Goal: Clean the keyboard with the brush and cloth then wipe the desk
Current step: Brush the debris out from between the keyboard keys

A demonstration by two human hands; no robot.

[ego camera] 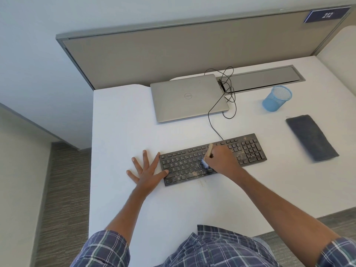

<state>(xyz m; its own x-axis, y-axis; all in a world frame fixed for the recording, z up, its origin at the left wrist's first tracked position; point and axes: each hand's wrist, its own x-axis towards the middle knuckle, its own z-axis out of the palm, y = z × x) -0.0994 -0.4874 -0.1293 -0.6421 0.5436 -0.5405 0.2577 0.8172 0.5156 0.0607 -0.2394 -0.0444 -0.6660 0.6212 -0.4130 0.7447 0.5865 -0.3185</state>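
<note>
Plaid shirt (212,247) and rolled sleeves fill the near edge, with both bare forearms reaching out to the keyboard (183,164), which lies on the white desk (125,122).

The left hand (146,170) lies flat with fingers spread wide on the desk at the keyboard's left end, its thumb on the near-left corner keys. The right hand (221,160) is over the middle of the keyboard, fingers curled round the brush (209,150). The wooden handle pokes up and away, and the pale bristles touch the keys just left of the hand.

Pale grit shows along the keyboard's near row and on its number pad.

The keyboard looks light, flat and likely to slide on the smooth top, so bracing one end seems wise. The brush looks light, with a stiff handle and soft bristles, and a low grip near the bristles gives control.

Right of the keyboard and well apart lies the dark folded cloth (312,137), soft and limp, probably best pinched at a fold.

Beyond the keyboard its cable (212,122) runs past a closed laptop (188,97), with a blue mesh cup (277,99) further right.
</note>
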